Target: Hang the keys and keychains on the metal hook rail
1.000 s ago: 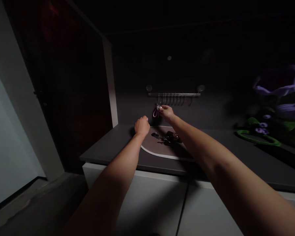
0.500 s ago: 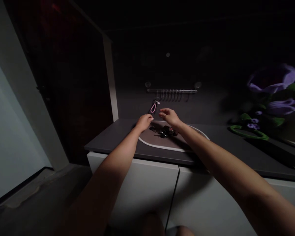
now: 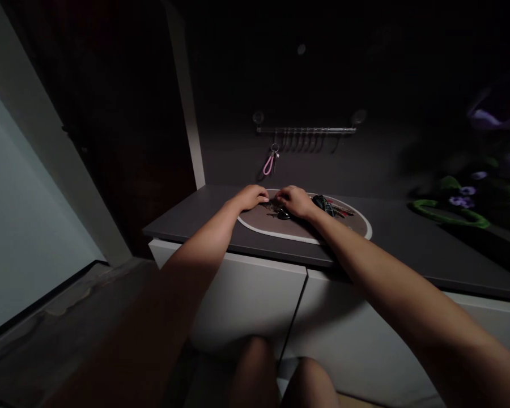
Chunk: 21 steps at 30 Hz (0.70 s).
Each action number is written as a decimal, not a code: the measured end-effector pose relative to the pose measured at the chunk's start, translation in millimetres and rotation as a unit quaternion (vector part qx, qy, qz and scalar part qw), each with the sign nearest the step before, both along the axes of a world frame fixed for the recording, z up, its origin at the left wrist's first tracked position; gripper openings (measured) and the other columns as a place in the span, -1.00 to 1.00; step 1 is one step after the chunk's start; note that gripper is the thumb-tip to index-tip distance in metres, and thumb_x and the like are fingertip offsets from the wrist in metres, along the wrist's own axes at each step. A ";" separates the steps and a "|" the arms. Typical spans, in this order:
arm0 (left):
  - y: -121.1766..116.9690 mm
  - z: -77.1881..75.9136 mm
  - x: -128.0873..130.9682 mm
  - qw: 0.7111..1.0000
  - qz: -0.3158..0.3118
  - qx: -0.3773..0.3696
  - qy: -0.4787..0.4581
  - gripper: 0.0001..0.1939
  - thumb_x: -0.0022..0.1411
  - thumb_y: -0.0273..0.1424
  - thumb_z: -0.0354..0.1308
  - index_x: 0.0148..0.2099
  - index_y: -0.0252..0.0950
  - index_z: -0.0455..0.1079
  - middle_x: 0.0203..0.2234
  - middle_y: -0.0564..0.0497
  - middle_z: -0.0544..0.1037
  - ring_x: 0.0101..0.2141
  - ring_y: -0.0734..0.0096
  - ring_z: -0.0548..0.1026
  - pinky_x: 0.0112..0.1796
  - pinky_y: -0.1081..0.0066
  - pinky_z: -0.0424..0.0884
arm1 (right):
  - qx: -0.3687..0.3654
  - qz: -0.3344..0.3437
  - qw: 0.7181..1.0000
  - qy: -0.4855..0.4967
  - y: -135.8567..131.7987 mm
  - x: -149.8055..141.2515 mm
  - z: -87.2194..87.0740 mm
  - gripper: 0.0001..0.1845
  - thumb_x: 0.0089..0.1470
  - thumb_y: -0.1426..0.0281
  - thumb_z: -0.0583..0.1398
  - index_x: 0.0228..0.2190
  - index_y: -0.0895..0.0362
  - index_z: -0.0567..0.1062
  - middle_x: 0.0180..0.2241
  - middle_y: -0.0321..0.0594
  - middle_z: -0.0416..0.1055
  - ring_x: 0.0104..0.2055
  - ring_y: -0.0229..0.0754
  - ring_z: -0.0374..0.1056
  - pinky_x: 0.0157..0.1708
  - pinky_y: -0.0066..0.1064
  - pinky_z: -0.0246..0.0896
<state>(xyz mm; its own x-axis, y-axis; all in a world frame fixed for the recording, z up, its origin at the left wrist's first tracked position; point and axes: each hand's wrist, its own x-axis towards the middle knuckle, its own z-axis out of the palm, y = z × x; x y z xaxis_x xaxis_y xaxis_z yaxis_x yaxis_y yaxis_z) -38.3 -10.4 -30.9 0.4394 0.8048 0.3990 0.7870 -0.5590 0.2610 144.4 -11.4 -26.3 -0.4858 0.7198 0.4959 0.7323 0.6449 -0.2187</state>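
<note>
Both of the person's hands are low over the oval mat (image 3: 259,222) on the dark grey table (image 3: 187,212), fingertips turned toward each other and a small gap between them. The left hand (image 3: 253,198) is at the mat's far left edge, fingers curled, close by a small dark item (image 3: 265,203); from here I can't tell whether it has hold of it. The right hand (image 3: 294,200) is bent downward above the middle of the mat, covering part of what lies there, and whether its fingers grip anything I can't tell either.

The keys lie on the mat: a shiny black fob (image 3: 284,213) just to the left of the right hand, on the near side, and a darker bundle (image 3: 323,204) to its right, with thin red and metallic pieces (image 3: 343,211) spreading farther right.

On the wall at the far side, a clear rail (image 3: 306,131) is held up by a round mount at each end. At its left part hangs a key ring (image 3: 275,148) with a pink strap (image 3: 268,165), apart from both hands; the other hooks (image 3: 306,140) line up to its right.

Well to the right, a green loop (image 3: 446,213) lies below small purple flowers (image 3: 462,199). White cabinet doors (image 3: 250,294) stand under the table.
</note>
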 end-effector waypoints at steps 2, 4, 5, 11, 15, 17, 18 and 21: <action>0.7 -0.5 -0.4 1.000 0.006 -0.002 0.006 -0.80 0.12 -0.39 0.06 -0.22 -0.28 0.46 -0.28 0.00 0.54 -0.24 0.43 0.43 -0.20 0.48 0.27 | -0.014 0.006 1.000 -0.004 2.3 -0.6 -0.2 -0.84 -0.04 0.47 0.16 -0.39 0.15 0.55 -0.33 -0.13 0.47 -0.28 -0.18 0.34 -0.27 -0.45 0.12; 1.4 -0.7 -0.5 1.000 0.012 -0.005 0.008 -0.80 0.11 -0.42 0.06 -0.23 -0.28 0.47 -0.30 0.01 0.55 -0.26 0.43 0.44 -0.21 0.49 0.27 | -0.029 0.017 0.999 0.002 5.1 -1.6 -0.5 -0.85 -0.07 0.50 0.17 -0.42 0.13 0.55 -0.37 -0.18 0.49 -0.32 -0.20 0.34 -0.29 -0.47 0.11; 1.8 -0.7 -0.4 1.000 0.014 -0.006 0.009 -0.81 0.11 -0.43 0.06 -0.25 -0.29 0.47 -0.31 0.01 0.55 -0.27 0.43 0.44 -0.22 0.49 0.27 | -0.033 0.021 0.999 0.007 6.6 -2.2 -0.7 -0.85 -0.09 0.51 0.18 -0.43 0.13 0.55 -0.39 -0.19 0.49 -0.33 -0.21 0.34 -0.30 -0.47 0.11; 4.4 -0.1 1.7 1.000 0.016 0.006 -0.005 -0.83 0.09 -0.46 0.07 -0.31 -0.35 0.48 -0.39 -0.02 0.55 -0.34 0.43 0.43 -0.24 0.46 0.26 | -0.044 0.027 0.999 0.013 12.9 -4.2 -1.1 -0.86 -0.12 0.52 0.21 -0.44 0.13 0.55 -0.43 -0.22 0.48 -0.37 -0.22 0.32 -0.32 -0.47 0.10; 6.6 -0.7 3.1 0.998 0.021 -0.004 -0.059 -0.84 0.08 -0.46 0.07 -0.31 -0.36 0.48 -0.38 0.00 0.54 -0.34 0.45 0.43 -0.24 0.45 0.27 | -0.042 0.028 0.999 0.012 12.6 -4.0 0.2 -0.87 -0.15 0.51 0.23 -0.45 0.12 0.55 -0.46 -0.24 0.47 -0.39 -0.23 0.31 -0.32 -0.47 0.09; 6.6 -1.2 4.4 0.995 0.021 -0.017 -0.096 -0.84 0.07 -0.46 0.08 -0.32 -0.37 0.47 -0.39 0.00 0.54 -0.35 0.46 0.42 -0.24 0.45 0.28 | -0.043 0.025 0.999 0.007 12.1 -3.9 0.8 -0.87 -0.14 0.50 0.24 -0.44 0.12 0.55 -0.46 -0.24 0.47 -0.39 -0.23 0.31 -0.33 -0.47 0.09; 6.2 -1.4 5.3 0.993 0.018 -0.026 -0.115 -0.85 0.07 -0.46 0.09 -0.32 -0.38 0.46 -0.40 0.00 0.53 -0.36 0.46 0.42 -0.25 0.44 0.29 | -0.044 0.025 0.999 0.006 11.9 -3.8 1.0 -0.87 -0.14 0.50 0.24 -0.44 0.12 0.55 -0.46 -0.23 0.47 -0.39 -0.23 0.31 -0.33 -0.47 0.10; 4.0 -1.3 8.4 0.982 0.000 -0.061 -0.179 -0.87 0.07 -0.47 0.10 -0.33 -0.40 0.45 -0.45 0.00 0.52 -0.41 0.50 0.40 -0.29 0.44 0.30 | -0.047 0.025 0.999 0.007 11.7 -3.4 1.2 -0.86 -0.13 0.50 0.24 -0.41 0.13 0.55 -0.44 -0.22 0.48 -0.37 -0.22 0.33 -0.33 -0.47 0.10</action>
